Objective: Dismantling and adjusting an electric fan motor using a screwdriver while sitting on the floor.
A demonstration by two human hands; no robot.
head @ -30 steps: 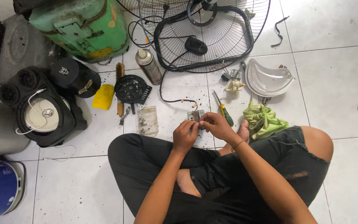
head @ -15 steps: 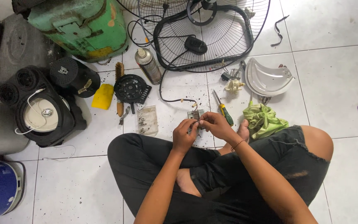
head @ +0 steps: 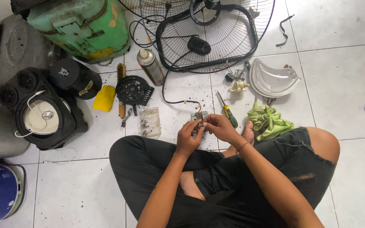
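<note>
Person cross-legged on tiled floor. Left side: speaker (head: 43,114), yellow scraper (head: 104,98), spray can (head: 150,66), screw bag (head: 149,123). Centre: left hand (head: 187,139) grip pinching small grey part (head: 199,116), wired, just above knees; right hand (head: 219,127) grip pinching same part from right. Screwdriver (head: 227,111) just beside. Green rag (head: 269,122) by right knee. Fan guard (head: 214,29) at far edge.
</note>
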